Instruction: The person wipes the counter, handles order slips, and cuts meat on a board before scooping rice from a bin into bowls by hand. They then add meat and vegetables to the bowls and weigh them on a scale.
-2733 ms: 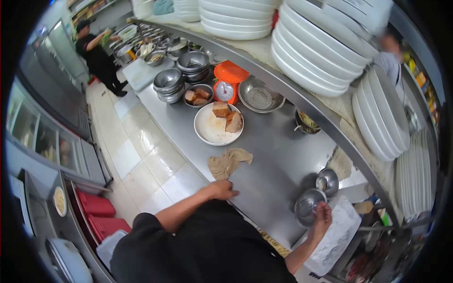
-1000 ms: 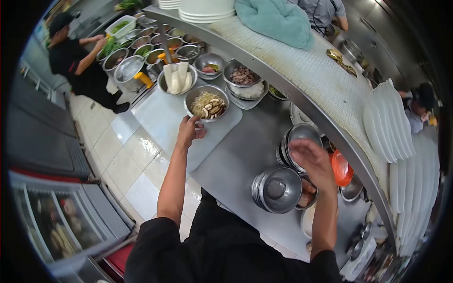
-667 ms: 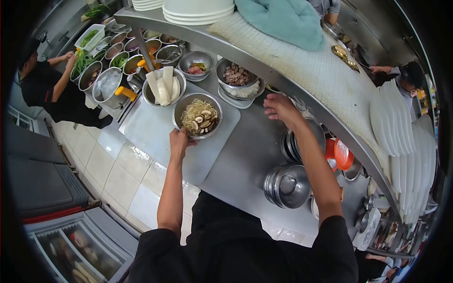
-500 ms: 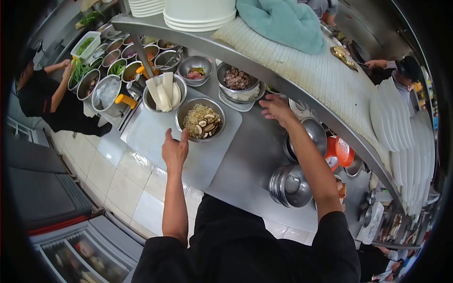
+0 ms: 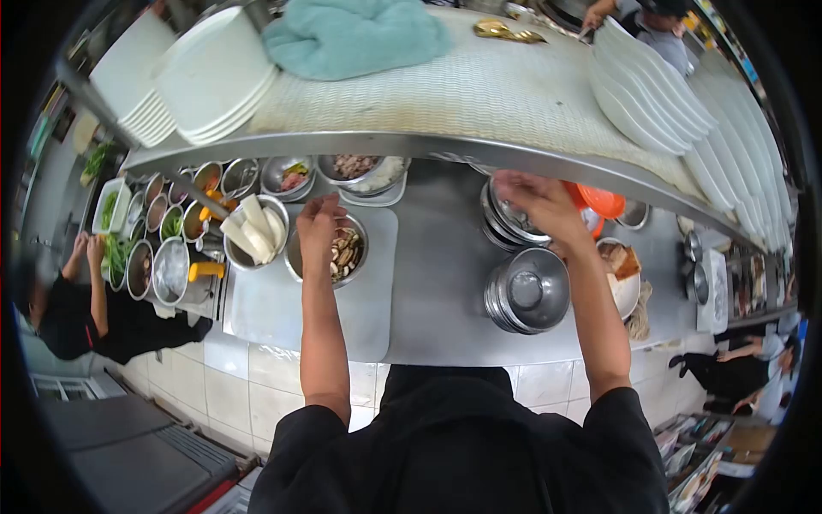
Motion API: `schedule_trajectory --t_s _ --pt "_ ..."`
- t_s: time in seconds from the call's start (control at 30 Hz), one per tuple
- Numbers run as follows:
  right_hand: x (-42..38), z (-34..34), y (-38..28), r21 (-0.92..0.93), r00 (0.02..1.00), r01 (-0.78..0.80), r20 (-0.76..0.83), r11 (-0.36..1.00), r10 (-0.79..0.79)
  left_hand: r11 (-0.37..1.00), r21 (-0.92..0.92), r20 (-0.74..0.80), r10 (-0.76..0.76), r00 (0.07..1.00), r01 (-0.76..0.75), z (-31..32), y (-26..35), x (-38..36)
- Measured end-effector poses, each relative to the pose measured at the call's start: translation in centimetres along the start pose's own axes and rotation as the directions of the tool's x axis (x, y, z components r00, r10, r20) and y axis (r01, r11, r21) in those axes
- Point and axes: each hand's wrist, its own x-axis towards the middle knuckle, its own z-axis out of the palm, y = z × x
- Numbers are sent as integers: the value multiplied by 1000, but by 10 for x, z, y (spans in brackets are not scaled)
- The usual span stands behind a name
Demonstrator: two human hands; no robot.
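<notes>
My left hand (image 5: 320, 227) is over a metal bowl (image 5: 365, 257) of sprouts and sliced mushrooms (image 5: 347, 248) on a white cutting board (image 5: 351, 330), covering its middle. Its fingers point forward, holding nothing visible. Just left of that bowl, another steel bowl (image 5: 233, 257) holds thick white slabs (image 5: 254, 230). My right hand (image 5: 539, 201), slightly blurred, reaches over a stack of metal bowls (image 5: 498, 224) beneath the shelf edge, fingers stretched leftward and nothing seen in them. Nearer me stands a second stack of steel bowls (image 5: 531, 291).
Overhead, a steel shelf (image 5: 411, 144) carries white plates (image 5: 214, 77) and a teal towel (image 5: 351, 38). Bowls with meat (image 5: 351, 164) sit under it. Orange bowls (image 5: 599, 201) lie right. A co-worker (image 5: 81, 308) handles greens at left beside several ingredient pots.
My view has turned right. My left hand has moved from beside the mushroom bowl to over it. My right hand has gone from near the meat bowl to the bowl stack.
</notes>
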Motion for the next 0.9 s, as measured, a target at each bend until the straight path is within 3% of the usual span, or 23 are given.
schedule_trajectory --t_s 0.1,0.17,0.23,0.27,0.3,0.33,0.4,0.43,0.5,0.53,0.6,0.83,0.87,0.9 --pt "-52 -35 5 138 975 -12 -218 990 42 999 -18 73 -25 997 27 25 -13 -8" --pt "-88 -48 15 234 930 -30 -350 972 113 983 182 326 -76 942 17 60 -34 -18" --pt "-120 -50 28 210 827 62 -558 976 68 938 342 451 -111 885 -56 111 -31 -44" --pt "-134 -49 43 250 780 90 -619 964 88 897 401 493 -42 869 -184 136 -43 -42" --pt "-149 -46 53 253 765 91 -638 963 95 840 445 539 27 842 -312 162 -52 -37" --pt "-165 -43 62 243 728 18 -668 970 154 836 443 558 24 830 -323 183 -43 -41" --pt "-197 -36 72 252 664 -112 -701 961 261 552 695 510 70 857 -460 213 -24 -46" --pt "-210 -34 77 266 644 -165 -701 950 308 551 701 500 71 863 -452 223 -20 -45" --pt "-236 -29 96 310 600 -188 -715 932 359 311 791 556 -2 831 -527 227 -14 -38" --pt "-245 -26 103 313 616 -188 -701 931 360 307 803 538 -3 843 -511 225 -10 -41" --pt "-266 -24 114 375 514 -205 -745 904 426 118 802 570 138 810 -585 233 -3 -52" --pt "-322 -29 132 375 462 -281 -754 883 467 -27 747 661 142 737 -665 244 10 -38" --pt "-333 -29 137 402 434 -275 -758 873 486 -1 703 709 90 700 -712 244 10 -31" --pt "-346 -27 141 391 403 -296 -776 871 485 151 450 815 334 474 -880 232 -20 -8"
